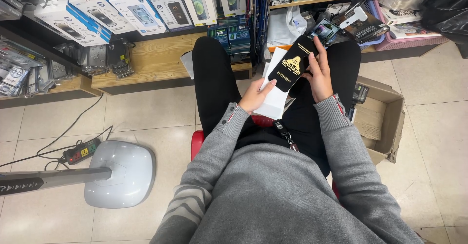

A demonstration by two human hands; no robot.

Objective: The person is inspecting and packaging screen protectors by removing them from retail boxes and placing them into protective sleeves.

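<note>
Over the lap, both hands share a small stack: the left hand [254, 97] pinches the white packets [274, 97] from below, while the right hand [319, 76] closes its fingers around the black packet [291, 64] lying on top. Tilted as it is, the black packet could slide off toward the floor or the cardboard box [385, 122] if either grip loosens.

We see black packet [291, 67] with gold print | white boxes [274, 100] | grey sweater [273, 195] | red stool [197, 141] | brown carton [385, 122]
</note>
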